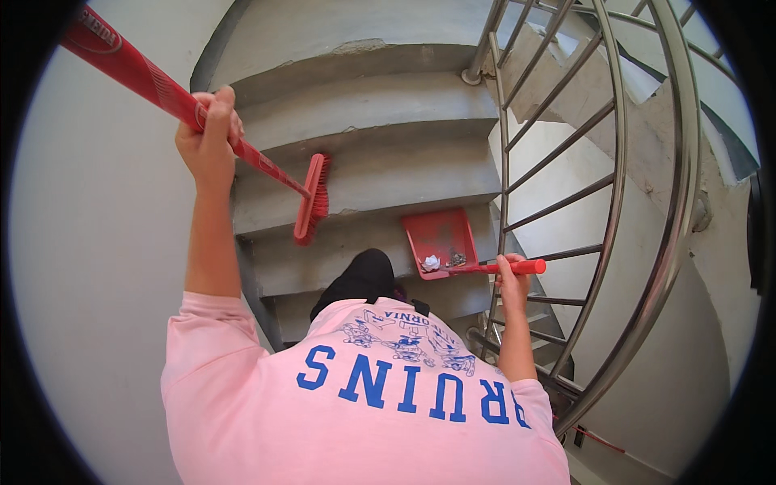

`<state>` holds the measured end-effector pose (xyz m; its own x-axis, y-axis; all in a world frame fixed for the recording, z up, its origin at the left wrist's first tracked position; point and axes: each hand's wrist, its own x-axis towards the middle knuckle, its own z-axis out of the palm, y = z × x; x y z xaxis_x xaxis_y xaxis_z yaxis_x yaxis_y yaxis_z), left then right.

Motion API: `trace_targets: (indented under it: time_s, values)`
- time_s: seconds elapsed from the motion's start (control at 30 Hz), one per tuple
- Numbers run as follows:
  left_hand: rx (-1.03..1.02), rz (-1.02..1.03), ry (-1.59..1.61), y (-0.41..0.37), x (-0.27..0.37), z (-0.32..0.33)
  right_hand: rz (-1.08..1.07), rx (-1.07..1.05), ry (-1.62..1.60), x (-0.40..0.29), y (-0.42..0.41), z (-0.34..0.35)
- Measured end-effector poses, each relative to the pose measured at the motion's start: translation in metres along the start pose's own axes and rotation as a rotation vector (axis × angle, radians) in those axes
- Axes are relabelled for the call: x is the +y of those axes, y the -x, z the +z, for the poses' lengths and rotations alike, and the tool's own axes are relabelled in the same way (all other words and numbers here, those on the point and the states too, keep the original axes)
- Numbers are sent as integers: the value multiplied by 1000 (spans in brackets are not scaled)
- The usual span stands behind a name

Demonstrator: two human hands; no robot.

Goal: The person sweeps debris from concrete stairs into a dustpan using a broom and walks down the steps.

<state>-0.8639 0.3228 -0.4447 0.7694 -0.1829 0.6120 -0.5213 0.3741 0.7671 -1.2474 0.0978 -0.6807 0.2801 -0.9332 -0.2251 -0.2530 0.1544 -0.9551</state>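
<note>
My left hand is wrapped around the thick red handle of a broom. The broom's red bristle head is over the concrete steps ahead of me, near the edge of one tread. On the right, my right hand grips the red handle of a dustpan, close to the stair railing. The dustpan's tray is over a lower step, its wide mouth turned away from me. Inside it lie a crumpled white paper ball and some brownish debris.
Curved concrete stairs with chipped edges rise ahead of me. A stainless steel railing runs along the right side, its bars close to my right hand. A pale wall borders the left. My bent black-clad knee is between broom and dustpan.
</note>
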Motion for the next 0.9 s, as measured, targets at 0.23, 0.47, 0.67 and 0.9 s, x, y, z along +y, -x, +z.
trace_targets:
  time_s: [0.23, 0.47, 0.67, 0.9]
  values:
    - [141, 68, -61, -54, 18, -23, 4, -59, 156, 1, 1, -10]
    - [47, 12, -262, -84, -23, -28, 44, -75, 150, -15, 9, -19]
    - [-161, 107, -388, -78, -109, -20, 35, 130, 485, -22, 26, -55]
    - [-516, 22, -113, -21, -101, 101, -231, 410, 177, -134, 80, -52]
